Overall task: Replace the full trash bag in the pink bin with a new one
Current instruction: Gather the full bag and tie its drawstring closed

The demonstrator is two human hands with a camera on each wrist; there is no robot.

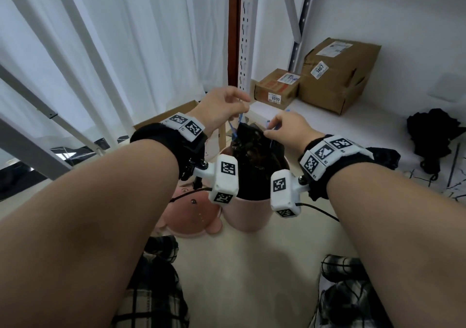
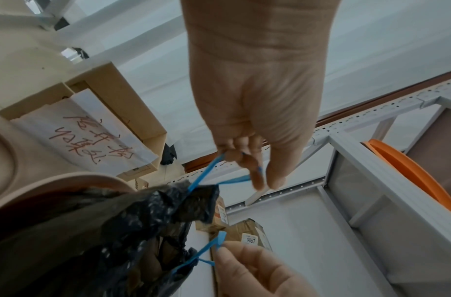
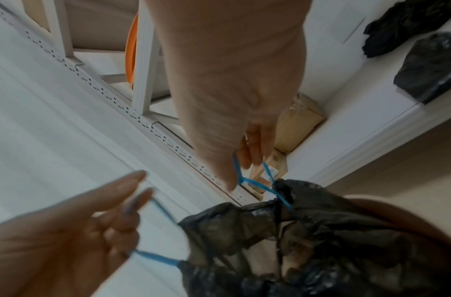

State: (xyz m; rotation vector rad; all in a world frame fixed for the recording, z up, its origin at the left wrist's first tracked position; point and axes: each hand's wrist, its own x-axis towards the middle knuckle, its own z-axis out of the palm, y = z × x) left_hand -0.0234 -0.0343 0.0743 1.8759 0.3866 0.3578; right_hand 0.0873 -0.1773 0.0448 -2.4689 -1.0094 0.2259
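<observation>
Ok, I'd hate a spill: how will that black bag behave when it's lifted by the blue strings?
The black bag looks thin and crinkled, so it will probably sag. Both hands, left hand and right hand, pinch thin blue drawstrings, which may dig in. The mouth isn't fully cinched; tilting might spill.

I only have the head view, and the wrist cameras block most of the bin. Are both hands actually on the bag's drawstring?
Observer: Yes. The left hand has its fingers hooked through one blue drawstring loop.
Operator: And the right?
Observer: The right hand pinches the other blue loop.
Operator: Is the black trash bag cinched shut?
Observer: Gathered, not closed; brownish contents show through the mouth.
Operator: Out of the pink bin?
Observer: No, still inside it.
</observation>
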